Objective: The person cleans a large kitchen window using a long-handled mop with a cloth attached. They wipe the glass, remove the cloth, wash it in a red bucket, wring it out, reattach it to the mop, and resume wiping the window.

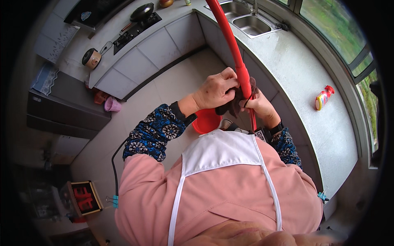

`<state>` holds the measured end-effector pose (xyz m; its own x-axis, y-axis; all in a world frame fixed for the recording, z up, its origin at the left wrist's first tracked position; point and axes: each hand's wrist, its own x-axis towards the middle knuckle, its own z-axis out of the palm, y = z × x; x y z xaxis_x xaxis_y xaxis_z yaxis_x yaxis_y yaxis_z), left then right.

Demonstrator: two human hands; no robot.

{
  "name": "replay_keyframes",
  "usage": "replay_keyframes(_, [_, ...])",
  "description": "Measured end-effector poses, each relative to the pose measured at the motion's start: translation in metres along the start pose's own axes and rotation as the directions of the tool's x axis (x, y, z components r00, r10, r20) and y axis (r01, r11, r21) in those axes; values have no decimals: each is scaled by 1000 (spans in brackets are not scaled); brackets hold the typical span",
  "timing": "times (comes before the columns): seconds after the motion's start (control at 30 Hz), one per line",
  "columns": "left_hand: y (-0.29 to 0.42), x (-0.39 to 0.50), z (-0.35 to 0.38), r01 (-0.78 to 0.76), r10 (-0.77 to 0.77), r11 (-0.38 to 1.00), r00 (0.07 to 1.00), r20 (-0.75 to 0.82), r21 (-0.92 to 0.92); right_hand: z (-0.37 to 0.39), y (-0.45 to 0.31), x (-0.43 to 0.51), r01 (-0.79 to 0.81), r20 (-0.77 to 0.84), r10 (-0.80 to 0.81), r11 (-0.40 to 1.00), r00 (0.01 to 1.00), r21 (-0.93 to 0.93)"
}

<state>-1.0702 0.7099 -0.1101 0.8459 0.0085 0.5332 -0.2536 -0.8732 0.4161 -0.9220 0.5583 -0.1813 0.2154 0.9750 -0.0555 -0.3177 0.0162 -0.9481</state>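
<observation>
A long red pole (227,40) with a thicker sleeve runs from the top edge of the view down between my two hands. My right hand (263,106) is closed around its lower part, with a thin black loop by the thumb. Dark brown cloth (232,106) is bunched about the pole there. My left hand (217,89) pinches this cloth from the left, fingers bent. The pole's lower end is hidden behind my body. Below my hands, a red bucket (209,120) stands on the floor, partly covered by my white apron (221,150).
The counter (295,77) curves along the right, bearing a spray bottle (323,98) and a double steel sink (252,25). A gas hob (135,32) with a wok (142,13) and a rice cooker (91,58) stand at the upper left. A pink basket (112,104) is by the cabinets.
</observation>
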Motion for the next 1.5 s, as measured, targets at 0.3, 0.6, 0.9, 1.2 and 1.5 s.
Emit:
replay_keyframes(0.3, [-34, 9, -57, 174, -593, 721, 655, -468, -670, -39, 10, 5, -171, 90, 173, 985, 981, -33])
replay_keyframes(0.6, [-83, -15, -98, -128, -539, 678, 584, -608, -724, -38, -6, 14, -141, 217, 151, 988, 964, -60])
replay_keyframes(0.9, [-41, -55, 30, 76, -712, 449, 633, -305, -890, -22, -46, 33, 14, 356, -41, 997, 934, 77])
replay_keyframes(1.2, [-9, -53, 91, 518, -531, 846, 798, -286, -126, -10, -46, 34, 59, 273, -97, 988, 957, 145])
replay_keyframes(1.5, [-55, -29, 78, 390, -582, 791, 716, -385, -471, -18, -7, 28, 126, 150, -121, 992, 981, -21])
